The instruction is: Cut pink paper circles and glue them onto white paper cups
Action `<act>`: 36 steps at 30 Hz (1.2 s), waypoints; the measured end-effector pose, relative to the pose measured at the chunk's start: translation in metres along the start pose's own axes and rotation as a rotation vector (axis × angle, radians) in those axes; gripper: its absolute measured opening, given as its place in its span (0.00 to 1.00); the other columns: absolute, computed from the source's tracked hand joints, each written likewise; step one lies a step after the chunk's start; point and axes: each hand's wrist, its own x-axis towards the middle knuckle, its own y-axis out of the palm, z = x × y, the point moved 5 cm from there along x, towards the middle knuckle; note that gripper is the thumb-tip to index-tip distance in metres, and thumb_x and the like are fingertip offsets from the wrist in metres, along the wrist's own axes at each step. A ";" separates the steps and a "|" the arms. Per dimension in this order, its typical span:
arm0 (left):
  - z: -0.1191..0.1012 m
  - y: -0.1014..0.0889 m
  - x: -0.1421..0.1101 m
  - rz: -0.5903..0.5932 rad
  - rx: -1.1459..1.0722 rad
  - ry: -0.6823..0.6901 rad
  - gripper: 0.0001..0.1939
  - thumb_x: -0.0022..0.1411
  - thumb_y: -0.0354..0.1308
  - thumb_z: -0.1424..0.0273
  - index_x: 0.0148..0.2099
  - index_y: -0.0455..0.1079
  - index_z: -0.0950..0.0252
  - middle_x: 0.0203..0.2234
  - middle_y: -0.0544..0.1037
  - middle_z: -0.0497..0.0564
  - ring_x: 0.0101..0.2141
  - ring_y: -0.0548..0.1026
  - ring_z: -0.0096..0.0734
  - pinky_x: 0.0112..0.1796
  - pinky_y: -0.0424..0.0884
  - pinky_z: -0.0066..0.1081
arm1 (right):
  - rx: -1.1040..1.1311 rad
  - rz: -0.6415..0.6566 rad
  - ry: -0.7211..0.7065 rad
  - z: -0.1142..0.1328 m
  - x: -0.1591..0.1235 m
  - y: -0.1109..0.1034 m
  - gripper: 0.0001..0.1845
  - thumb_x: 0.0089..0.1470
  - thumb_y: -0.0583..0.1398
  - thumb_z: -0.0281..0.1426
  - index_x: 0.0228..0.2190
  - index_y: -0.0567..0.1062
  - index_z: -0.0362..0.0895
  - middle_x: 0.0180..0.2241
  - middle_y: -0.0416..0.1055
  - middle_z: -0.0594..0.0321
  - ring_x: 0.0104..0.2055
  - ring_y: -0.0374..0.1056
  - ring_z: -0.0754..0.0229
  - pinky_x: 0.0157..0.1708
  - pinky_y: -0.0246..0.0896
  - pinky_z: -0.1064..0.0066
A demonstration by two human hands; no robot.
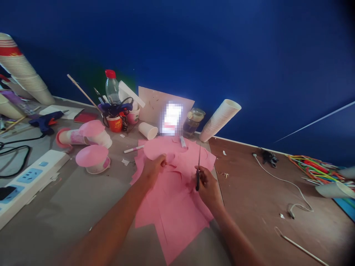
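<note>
My left hand (155, 168) is closed in a pinch at the edge of a rounded piece of pink paper (155, 147). The fingertips are partly hidden. My right hand (207, 186) grips a pair of scissors (198, 177) by dark handles, with the blades pointing away from me. Whether the blades are apart is hard to make out. Under both hands lie large, jagged-edged pink paper sheets (177, 221), with smaller cut bits on top. A small whitish roll (182, 142) rests at their far edge, and a white-and-pink pen (133, 149) lies to the left.
Paper-cup pieces with pink tops (92, 156) stand left, near a power strip (34, 181) and a blue glue gun (46, 122). A blurred bright screen (172, 118), a jar (194, 122) and stacked paper cups (220, 120) line the back. A cable (280, 179) and colourful sticks (316, 168) lie right.
</note>
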 end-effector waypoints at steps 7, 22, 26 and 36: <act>0.002 -0.010 0.012 -0.089 -0.155 0.049 0.08 0.44 0.60 0.67 0.23 0.67 0.66 0.16 0.67 0.45 0.21 0.68 0.23 0.29 0.66 0.28 | -0.531 -0.198 -0.265 -0.003 0.008 -0.011 0.23 0.50 0.55 0.31 0.49 0.66 0.42 0.43 0.69 0.51 0.46 0.63 0.48 0.46 0.56 0.53; -0.002 0.002 0.004 0.075 -0.049 0.108 0.10 0.47 0.58 0.68 0.18 0.64 0.66 0.16 0.67 0.46 0.23 0.67 0.25 0.30 0.64 0.28 | -0.696 -0.038 -0.361 0.023 -0.009 0.010 0.12 0.52 0.58 0.32 0.39 0.74 0.44 0.35 0.72 0.57 0.38 0.62 0.54 0.36 0.49 0.65; -0.002 0.003 0.004 0.083 -0.052 0.112 0.10 0.47 0.58 0.69 0.18 0.64 0.66 0.16 0.66 0.46 0.24 0.67 0.25 0.31 0.64 0.28 | -0.645 0.036 -0.459 0.029 -0.015 0.018 0.07 0.54 0.57 0.31 0.29 0.75 0.44 0.25 0.70 0.61 0.31 0.62 0.58 0.34 0.48 0.66; 0.001 0.003 0.006 0.087 -0.098 0.088 0.10 0.48 0.59 0.67 0.19 0.65 0.66 0.16 0.66 0.45 0.22 0.65 0.24 0.30 0.64 0.28 | -0.514 -0.395 -0.259 -0.006 0.015 -0.026 0.26 0.50 0.56 0.36 0.49 0.65 0.39 0.48 0.64 0.44 0.51 0.58 0.43 0.47 0.53 0.50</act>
